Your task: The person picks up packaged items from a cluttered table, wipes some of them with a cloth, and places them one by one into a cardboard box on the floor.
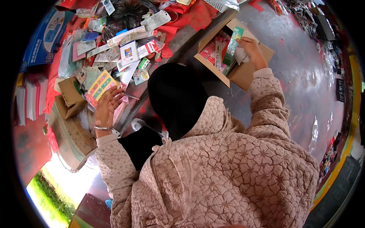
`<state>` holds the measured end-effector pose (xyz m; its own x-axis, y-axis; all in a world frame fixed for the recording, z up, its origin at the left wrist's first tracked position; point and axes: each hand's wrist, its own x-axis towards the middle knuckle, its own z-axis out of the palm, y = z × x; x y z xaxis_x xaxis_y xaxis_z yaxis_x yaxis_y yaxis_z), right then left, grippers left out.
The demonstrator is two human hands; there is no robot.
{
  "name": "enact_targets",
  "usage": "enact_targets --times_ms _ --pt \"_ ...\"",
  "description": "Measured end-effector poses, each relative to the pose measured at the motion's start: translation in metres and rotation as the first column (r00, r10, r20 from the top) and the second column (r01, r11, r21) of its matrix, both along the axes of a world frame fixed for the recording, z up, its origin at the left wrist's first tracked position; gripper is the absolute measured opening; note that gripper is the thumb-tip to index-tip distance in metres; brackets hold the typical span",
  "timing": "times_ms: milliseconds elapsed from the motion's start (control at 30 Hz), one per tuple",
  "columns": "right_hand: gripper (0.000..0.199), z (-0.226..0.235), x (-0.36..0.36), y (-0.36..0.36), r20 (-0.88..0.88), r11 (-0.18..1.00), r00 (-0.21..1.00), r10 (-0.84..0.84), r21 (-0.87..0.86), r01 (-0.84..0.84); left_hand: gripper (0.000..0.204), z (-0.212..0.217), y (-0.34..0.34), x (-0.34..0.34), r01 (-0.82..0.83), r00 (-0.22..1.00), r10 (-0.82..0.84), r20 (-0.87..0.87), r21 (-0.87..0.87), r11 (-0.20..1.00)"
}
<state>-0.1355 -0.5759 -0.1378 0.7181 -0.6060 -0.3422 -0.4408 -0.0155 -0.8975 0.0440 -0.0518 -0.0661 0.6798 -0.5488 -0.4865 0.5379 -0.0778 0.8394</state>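
Note:
My right hand (pixel 249 49) pinches the upper part of a long, narrow green package (pixel 231 49). The package slants over an open cardboard box (pixel 217 74), its lower end inside. Red packets (pixel 209 52) and other slim packs lie in that box. A crumpled whitish piece (pixel 241 55) is just below my right fingers. On the left, my left hand (pixel 106 106), with a bracelet at the wrist, has its fingers stretched out over the heap. Right by those fingers lies a yellow and pink card with colourful rounded shapes (pixel 100 87); whether they touch it I cannot tell.
A pile of packaged small goods (pixel 129 53) covers the upper left, with a black plastic bag (pixel 127 15) and red sheeting (pixel 190 19). A small brown carton (pixel 70 93) and a blue box (pixel 47 36) stand farther left. More packets (pixel 330 57) line the right edge.

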Motion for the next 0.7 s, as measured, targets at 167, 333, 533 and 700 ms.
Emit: enact_targets --times_ms 167,333,533,700 --pt "0.033 -0.113 0.004 -0.034 -0.169 0.997 0.986 -0.007 -0.083 -0.007 0.04 -0.025 -0.012 0.0 -0.018 0.997 0.023 -0.074 0.067 0.998" --pt "0.033 -0.148 0.023 0.003 -0.704 0.897 0.676 -0.218 -0.417 -0.144 0.038 -0.039 -0.004 -0.007 -0.058 0.985 0.083 -0.148 0.164 0.985" --pt "0.053 -0.167 0.029 0.041 -0.778 0.907 0.619 -0.105 -0.331 -0.262 0.035 -0.047 -0.016 -0.004 -0.052 0.982 0.097 -0.162 0.261 0.964" --pt "0.052 -0.182 0.035 0.053 -0.752 0.867 0.615 -0.238 -0.45 -0.214 0.034 -0.047 -0.02 -0.004 -0.037 0.986 0.086 -0.142 0.319 0.947"
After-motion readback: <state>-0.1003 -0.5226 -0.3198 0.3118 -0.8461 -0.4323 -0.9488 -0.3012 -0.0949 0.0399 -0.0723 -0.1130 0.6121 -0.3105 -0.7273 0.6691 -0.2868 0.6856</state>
